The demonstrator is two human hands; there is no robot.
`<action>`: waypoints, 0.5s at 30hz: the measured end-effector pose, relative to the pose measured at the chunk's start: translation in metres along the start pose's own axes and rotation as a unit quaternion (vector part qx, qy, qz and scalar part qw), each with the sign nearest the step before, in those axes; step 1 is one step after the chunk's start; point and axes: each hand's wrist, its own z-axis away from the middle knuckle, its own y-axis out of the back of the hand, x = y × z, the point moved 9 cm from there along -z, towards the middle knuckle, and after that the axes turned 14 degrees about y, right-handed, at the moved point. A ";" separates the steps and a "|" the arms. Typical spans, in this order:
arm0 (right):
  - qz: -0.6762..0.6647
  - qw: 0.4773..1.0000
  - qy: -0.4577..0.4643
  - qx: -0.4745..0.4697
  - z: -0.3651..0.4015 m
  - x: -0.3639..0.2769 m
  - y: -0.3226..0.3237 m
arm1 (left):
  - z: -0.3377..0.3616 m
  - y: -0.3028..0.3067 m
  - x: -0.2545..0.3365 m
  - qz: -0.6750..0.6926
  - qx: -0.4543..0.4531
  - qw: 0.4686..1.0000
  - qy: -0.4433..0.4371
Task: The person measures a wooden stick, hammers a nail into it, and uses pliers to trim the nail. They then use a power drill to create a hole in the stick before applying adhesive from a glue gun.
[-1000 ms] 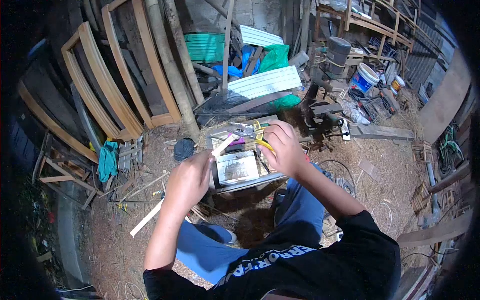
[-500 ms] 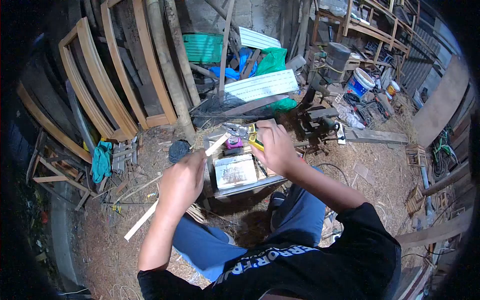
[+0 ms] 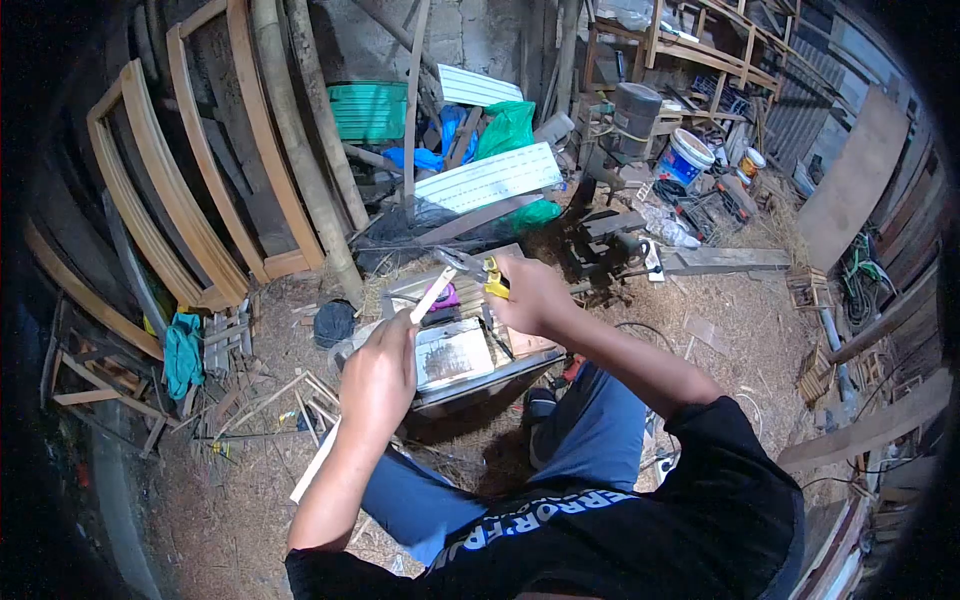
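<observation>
My left hand is closed around a thin pale wood strip; the strip's upper end sticks out above the fingers and its lower end runs below the forearm. Yellow-handled pliers are gripped in my right hand, their metal jaws pointing left beside the strip's upper end. Whether the jaws touch the strip is hard to tell. Under the hands, a small work table bears a stained white block and a pink tape measure.
Wooden frames lean at the left. A teal cloth hangs near a pile of scraps. Beyond the table lie white panels and a green plastic bag. A paint bucket stands at the back right, near a long board.
The view has shifted, so the surroundings appear further left. The pliers' jaws now lie closer to the strip's upper end. Both hands keep their holds.
</observation>
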 end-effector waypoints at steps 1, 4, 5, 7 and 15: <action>-0.009 1.000 -0.004 -0.008 0.001 0.001 0.000 | 0.000 -0.003 -0.001 0.003 -0.006 1.000 0.004; -0.051 0.996 -0.051 -0.054 0.007 0.014 -0.013 | -0.001 -0.012 -0.006 0.012 -0.031 0.999 0.010; -0.068 0.992 -0.071 -0.074 0.010 0.018 -0.018 | -0.001 -0.016 -0.008 0.015 -0.040 0.999 0.012; -0.147 0.979 -0.104 -0.092 0.016 0.021 -0.021 | -0.001 -0.023 -0.014 0.033 -0.046 0.998 0.008; -0.347 0.894 -0.240 -0.153 0.050 0.021 -0.040 | 0.012 -0.037 -0.024 0.050 -0.074 0.996 0.003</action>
